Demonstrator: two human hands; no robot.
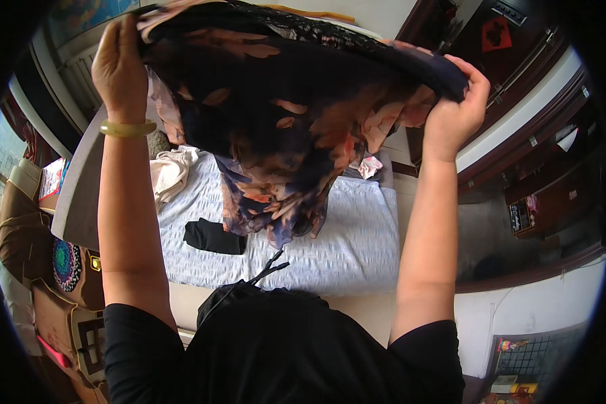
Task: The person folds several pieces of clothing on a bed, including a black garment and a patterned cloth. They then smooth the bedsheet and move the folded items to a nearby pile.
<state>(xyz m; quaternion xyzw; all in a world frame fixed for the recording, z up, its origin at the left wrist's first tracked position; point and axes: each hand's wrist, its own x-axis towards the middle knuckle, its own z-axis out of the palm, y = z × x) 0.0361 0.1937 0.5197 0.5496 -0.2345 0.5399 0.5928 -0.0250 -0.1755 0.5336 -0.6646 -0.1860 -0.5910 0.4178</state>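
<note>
Both my arms are raised, with a dark floral garment of thin fabric (283, 106) stretched between my hands. My left hand (121, 70), with a pale green bangle (128, 128) on its wrist, grips the garment's upper left edge. At the upper right, my right hand (457, 111) is closed on the other end of that edge. The lower part hangs in folds above a bed with a light blue patterned sheet (363, 232). A folded black cloth (213, 237) lies on the sheet, below and left of the hanging hem.
A cream garment (169, 174) lies at the bed's left side, and a pink and white cloth (369, 167) near its far right corner. A grey headboard or panel (81, 197) borders the left. Brown sofa seating (55, 308) stands further left, dark wooden doors (505, 55) at right.
</note>
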